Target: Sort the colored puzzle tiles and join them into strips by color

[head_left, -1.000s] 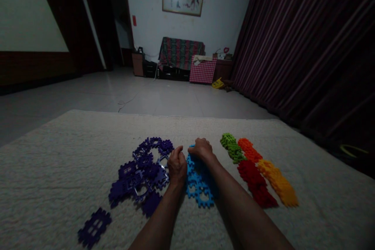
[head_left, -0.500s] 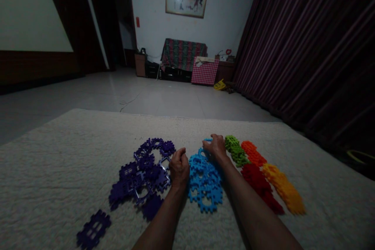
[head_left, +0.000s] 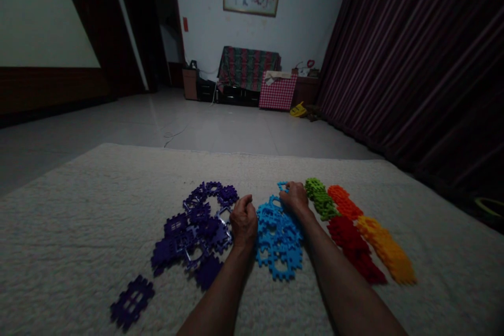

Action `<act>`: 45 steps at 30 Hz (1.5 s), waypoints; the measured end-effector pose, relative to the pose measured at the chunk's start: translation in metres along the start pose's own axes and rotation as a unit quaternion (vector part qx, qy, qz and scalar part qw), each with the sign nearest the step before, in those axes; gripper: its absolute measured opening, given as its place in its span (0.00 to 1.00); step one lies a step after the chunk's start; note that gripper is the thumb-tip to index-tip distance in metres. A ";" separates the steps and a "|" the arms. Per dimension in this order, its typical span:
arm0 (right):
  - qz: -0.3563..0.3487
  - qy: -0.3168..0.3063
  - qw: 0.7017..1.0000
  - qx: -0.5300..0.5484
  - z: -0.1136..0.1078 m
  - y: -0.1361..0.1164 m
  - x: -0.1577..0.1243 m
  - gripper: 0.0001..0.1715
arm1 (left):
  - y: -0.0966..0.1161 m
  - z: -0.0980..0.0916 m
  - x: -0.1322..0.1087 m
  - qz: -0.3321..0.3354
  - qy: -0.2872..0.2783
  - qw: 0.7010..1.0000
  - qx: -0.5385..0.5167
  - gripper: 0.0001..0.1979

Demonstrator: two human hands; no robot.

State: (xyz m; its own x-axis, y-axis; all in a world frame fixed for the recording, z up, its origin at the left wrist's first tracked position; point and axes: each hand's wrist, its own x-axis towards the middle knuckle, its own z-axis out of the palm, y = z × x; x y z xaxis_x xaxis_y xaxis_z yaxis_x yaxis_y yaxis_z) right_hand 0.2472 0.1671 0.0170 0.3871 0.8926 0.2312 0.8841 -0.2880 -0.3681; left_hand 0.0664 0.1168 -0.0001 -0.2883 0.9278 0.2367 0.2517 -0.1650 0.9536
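A pile of light-blue notched building tiles [head_left: 280, 241] lies between my two forearms. At its far end, my right hand [head_left: 296, 198] pinches a light-blue building tile [head_left: 282, 185], which shows just past the fingertips. My left hand [head_left: 244, 220] is against the pile's left side, fingers curled inward and thumb uppermost; whatever it may hold is hidden. Left of that hand spreads a heap of purple building tiles [head_left: 208, 228], some solid and some with open frames. One purple window tile [head_left: 133, 302] lies apart at the near left.
Right of my right arm are rows of green [head_left: 321, 199], orange [head_left: 344, 202], red [head_left: 354, 249] and yellow building tiles [head_left: 388, 249]. All rest on a pale quilted mat [head_left: 98, 210]. Beyond are a tiled floor [head_left: 220, 128], a covered cabinet [head_left: 248, 71] and a dark curtain [head_left: 394, 63].
The whole view has shifted slightly, moving the piles a little right and up. More of the blue tile shows beyond my right fingers. My left hand keeps its place beside the blue pile.
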 end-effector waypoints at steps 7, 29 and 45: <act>-0.075 -0.089 0.992 0.053 -0.018 0.007 -0.013 0.26 | 0.000 0.001 -0.001 0.010 0.006 1.000 -0.001 0.16; -0.060 -0.108 0.992 0.020 -0.024 -0.004 -0.024 0.17 | -0.002 -0.002 0.001 0.006 -0.010 1.000 0.016 0.16; -0.037 -0.176 0.983 -0.033 -0.041 -0.014 -0.038 0.29 | 0.002 -0.004 0.001 -0.023 -0.016 0.999 0.015 0.16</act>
State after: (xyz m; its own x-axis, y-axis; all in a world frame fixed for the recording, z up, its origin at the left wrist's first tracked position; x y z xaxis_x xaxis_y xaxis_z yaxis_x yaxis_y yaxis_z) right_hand 0.2309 0.1233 0.0505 0.2173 0.9732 -0.0751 0.9259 -0.2299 -0.2997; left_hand 0.0625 0.1165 0.0024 -0.2707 0.9445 0.1861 0.2662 -0.1123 0.9573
